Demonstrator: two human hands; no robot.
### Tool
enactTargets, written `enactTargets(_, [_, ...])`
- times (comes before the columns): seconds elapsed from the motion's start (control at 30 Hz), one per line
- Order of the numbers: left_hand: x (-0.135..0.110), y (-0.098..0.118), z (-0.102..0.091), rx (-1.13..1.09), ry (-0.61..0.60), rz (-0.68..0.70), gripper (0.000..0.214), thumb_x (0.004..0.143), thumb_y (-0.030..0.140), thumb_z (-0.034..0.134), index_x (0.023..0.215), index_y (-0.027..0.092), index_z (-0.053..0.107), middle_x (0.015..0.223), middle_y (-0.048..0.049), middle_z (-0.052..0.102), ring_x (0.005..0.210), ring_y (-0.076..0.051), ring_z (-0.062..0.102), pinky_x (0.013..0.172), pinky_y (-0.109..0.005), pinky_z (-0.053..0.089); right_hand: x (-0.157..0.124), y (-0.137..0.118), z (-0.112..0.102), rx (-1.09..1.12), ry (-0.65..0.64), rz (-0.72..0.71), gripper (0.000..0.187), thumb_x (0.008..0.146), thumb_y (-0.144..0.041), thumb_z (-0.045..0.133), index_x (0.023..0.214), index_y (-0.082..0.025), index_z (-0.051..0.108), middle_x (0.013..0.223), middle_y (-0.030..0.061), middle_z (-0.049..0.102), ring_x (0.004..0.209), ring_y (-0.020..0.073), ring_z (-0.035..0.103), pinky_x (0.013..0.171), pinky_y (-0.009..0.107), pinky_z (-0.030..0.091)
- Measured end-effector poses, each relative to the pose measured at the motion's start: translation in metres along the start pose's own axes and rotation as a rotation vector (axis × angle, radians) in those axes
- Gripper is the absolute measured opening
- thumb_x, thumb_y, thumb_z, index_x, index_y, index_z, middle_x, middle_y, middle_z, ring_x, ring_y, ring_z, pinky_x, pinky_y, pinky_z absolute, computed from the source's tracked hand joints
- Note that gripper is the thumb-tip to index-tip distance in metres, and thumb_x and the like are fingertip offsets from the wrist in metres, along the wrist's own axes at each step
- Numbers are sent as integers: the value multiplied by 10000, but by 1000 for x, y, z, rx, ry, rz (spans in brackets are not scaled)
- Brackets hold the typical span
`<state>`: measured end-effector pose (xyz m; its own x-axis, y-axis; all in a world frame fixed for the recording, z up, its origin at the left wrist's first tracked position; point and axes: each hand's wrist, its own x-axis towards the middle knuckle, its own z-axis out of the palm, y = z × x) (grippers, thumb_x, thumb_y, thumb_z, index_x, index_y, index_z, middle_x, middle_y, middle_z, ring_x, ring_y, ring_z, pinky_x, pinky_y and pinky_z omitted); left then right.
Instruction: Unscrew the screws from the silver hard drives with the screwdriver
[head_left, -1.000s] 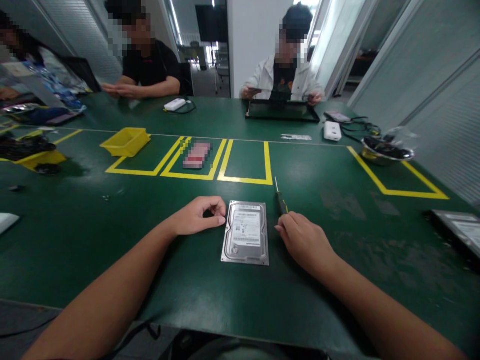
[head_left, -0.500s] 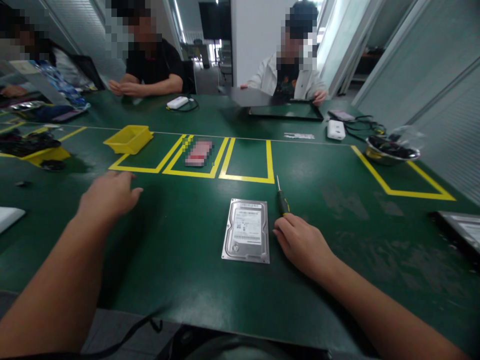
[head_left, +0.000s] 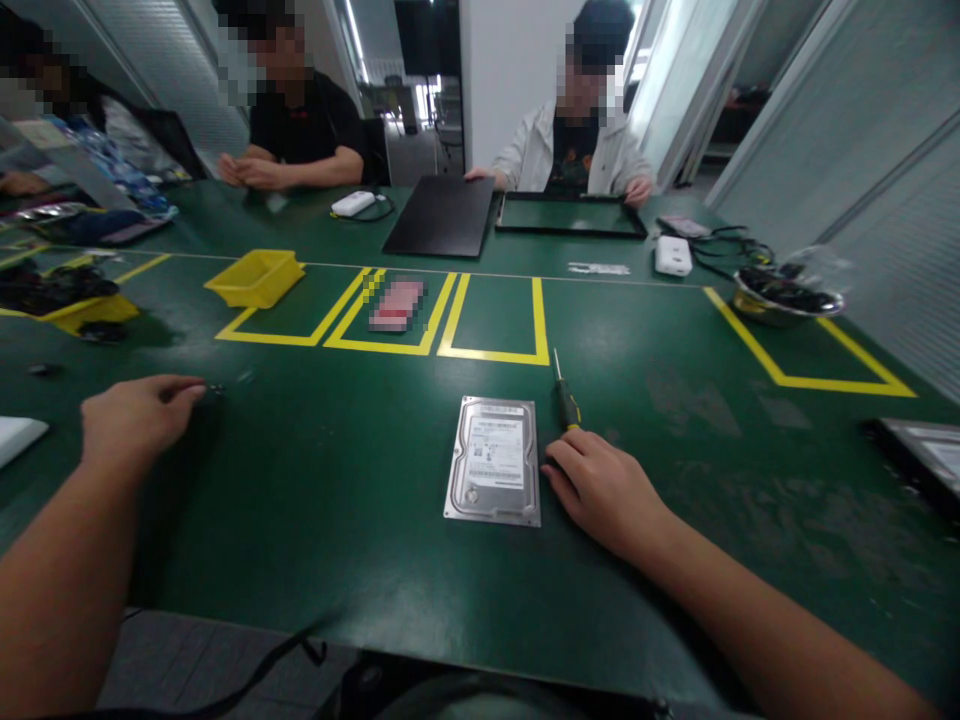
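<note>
A silver hard drive lies label up on the green table in front of me. My right hand rests just right of it, its fingers curled over the handle end of a black and yellow screwdriver whose tip points away from me. My left hand is far out to the left, knuckles up and fingers drawn together. Its fingertips almost touch some tiny dark bits on the table. Whether anything is pinched in them is hidden.
Yellow tape boxes mark the middle, one holding a pink item. A yellow bin sits at the left and a metal bowl at the right. Another drive lies at the right edge. People across handle a black panel.
My left hand left the drive's edge and swung far left, ending by the tiny bits. My right hand stayed. A person across laid a black panel down on the table.
</note>
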<state>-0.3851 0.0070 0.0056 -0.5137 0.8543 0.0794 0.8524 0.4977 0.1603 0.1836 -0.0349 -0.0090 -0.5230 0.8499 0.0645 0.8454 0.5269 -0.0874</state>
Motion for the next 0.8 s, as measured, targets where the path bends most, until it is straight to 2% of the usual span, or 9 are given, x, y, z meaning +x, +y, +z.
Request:
enactTargets(0.1, [0, 7, -5, 188, -47, -62, 441, 807, 469, 576, 1113, 193, 736, 702, -37, 617, 652, -219, 471, 770, -370, 458, 1, 0, 0, 7, -5, 2, 175, 970, -262, 473, 969, -185, 630, 991, 77, 621, 945, 222, 609, 807, 338, 495])
enactTargets(0.2, [1, 13, -9, 192, -99, -86, 488, 810, 511, 580, 1152, 193, 720, 690, -29, 596, 652, -205, 460, 754, -336, 447, 1, 0, 0, 9, 0, 2, 183, 974, -265, 467, 971, -184, 631, 987, 77, 620, 945, 219, 607, 816, 335, 491])
enactTargets(0.33, [4, 14, -10, 196, -140, -116, 507, 793, 540, 584, 1141, 199, 722, 742, -42, 607, 691, -211, 470, 742, -326, 447, 1, 1, 0, 7, 8, 1, 193, 977, -268, 460, 971, -183, 634, 979, 78, 621, 937, 215, 604, 808, 328, 481])
enactTargets(0.5, [10, 7, -7, 184, -150, -90, 491, 764, 559, 594, 1091, 218, 730, 852, -67, 654, 773, -251, 517, 737, -342, 449, 1, 2, 0, 7, 15, -4, 187, 974, -259, 464, 959, -183, 634, 978, 79, 621, 924, 206, 597, 791, 316, 464])
enactTargets(0.8, [10, 11, -9, 179, -144, -85, 473, 748, 585, 568, 1029, 235, 718, 741, -16, 680, 800, -254, 560, 726, -306, 428, 0, 0, -1, -2, 2, 0, 186, 975, -264, 462, 964, -185, 630, 986, 75, 616, 931, 210, 601, 785, 319, 470])
